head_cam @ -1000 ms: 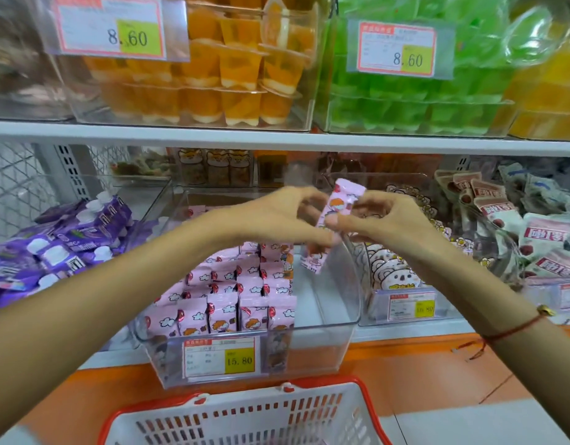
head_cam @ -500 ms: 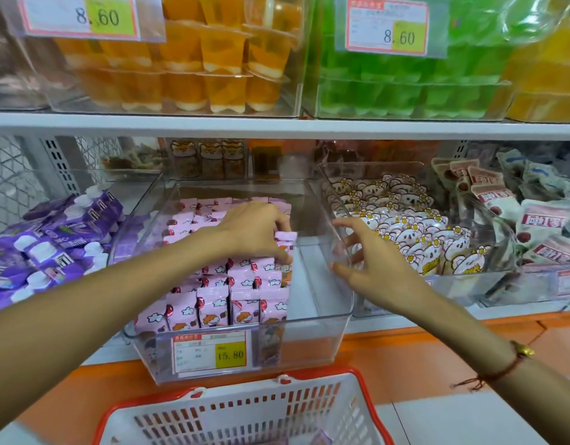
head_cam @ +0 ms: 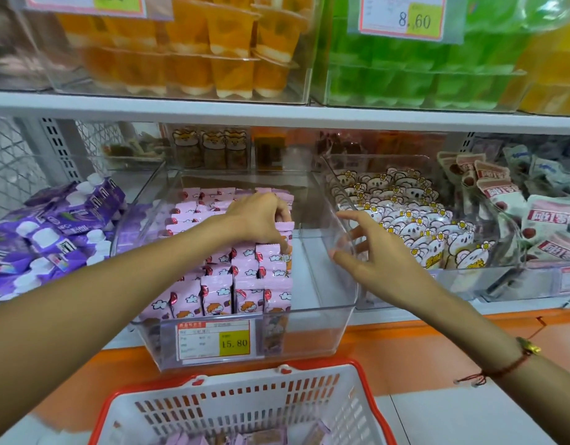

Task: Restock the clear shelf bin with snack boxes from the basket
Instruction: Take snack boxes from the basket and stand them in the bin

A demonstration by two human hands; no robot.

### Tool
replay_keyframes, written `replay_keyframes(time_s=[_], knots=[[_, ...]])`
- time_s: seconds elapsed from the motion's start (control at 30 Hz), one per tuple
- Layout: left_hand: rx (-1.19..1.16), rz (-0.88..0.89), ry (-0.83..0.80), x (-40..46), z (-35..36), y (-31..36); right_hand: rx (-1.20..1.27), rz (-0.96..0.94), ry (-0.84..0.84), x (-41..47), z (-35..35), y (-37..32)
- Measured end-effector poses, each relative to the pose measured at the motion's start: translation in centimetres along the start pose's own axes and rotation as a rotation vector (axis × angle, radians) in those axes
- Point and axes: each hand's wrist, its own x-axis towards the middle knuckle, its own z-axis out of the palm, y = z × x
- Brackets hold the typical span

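The clear shelf bin [head_cam: 325, 329] stands on the middle shelf with rows of pink snack boxes [head_cam: 245, 284] filling its left part; its right part is bare. My left hand [head_cam: 261, 220] reaches into the bin, fingers curled round a pink box standing at the right end of a row. My right hand [head_cam: 370, 248] hovers with spread fingers at the bin's right wall, holding nothing. Below, the white basket with a red rim [head_cam: 245, 409] holds a few more pink boxes [head_cam: 264, 438] at its bottom.
Purple pouches [head_cam: 52, 232] lie left of the bin. A clear bin of white bear-print packs [head_cam: 415, 226] stands to the right, with red-and-white packets [head_cam: 534, 220] further right. Orange [head_cam: 187, 46] and green [head_cam: 415, 75] jelly cups fill the upper shelf.
A second ago both hands held one pink box above the bin. My left hand has since lowered it into the row, and my right hand has let go and moved right.
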Motion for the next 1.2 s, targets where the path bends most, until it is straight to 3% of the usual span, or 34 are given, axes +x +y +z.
replay_keyframes(time_s=[0.1, 0.17, 0.23, 0.33, 0.43, 0.53, 0.63, 0.77, 0.97, 1.2], knots=[[-0.078, 0.000, -0.044, -0.8, -0.6, 0.1, -0.083, -0.143, 0.178, 0.4, -0.6, -1.5], [-0.098, -0.007, 0.044, -2.2, -1.4, 0.0, -0.007, -0.226, 0.244, 1.5, -0.6, -3.0], [-0.046, -0.012, 0.249, -4.7, -2.4, -0.4, 0.149, -0.169, 0.140, 3.2, 0.4, -4.3], [0.037, 0.025, 0.570, -9.7, -3.9, -2.3, 0.351, 0.132, -0.149, 6.7, 2.9, -5.6], [-0.030, -0.044, 0.748, -14.5, -3.7, -4.9, 0.339, 0.325, -0.239, 9.7, 5.8, -5.9], [-0.268, -0.226, 0.726, -17.2, -1.8, -6.7, 0.139, 0.349, -0.214, 11.8, 8.3, -5.0], [-0.393, -0.296, 0.686, -17.7, -0.4, -7.3, 0.250, 0.418, -0.218, 12.6, 9.5, -4.4], [-0.300, -0.271, 0.670, -17.4, -0.6, -7.6, 0.339, 0.489, -0.210, 12.5, 9.5, -4.0], [-0.281, -0.237, 0.633, -18.2, -0.9, -7.1, 0.406, 0.424, -0.222, 12.7, 9.1, -3.0], [-0.279, -0.253, 0.614, -18.1, -0.7, -7.3, 0.251, 0.394, -0.183, 12.7, 9.9, -3.5]])
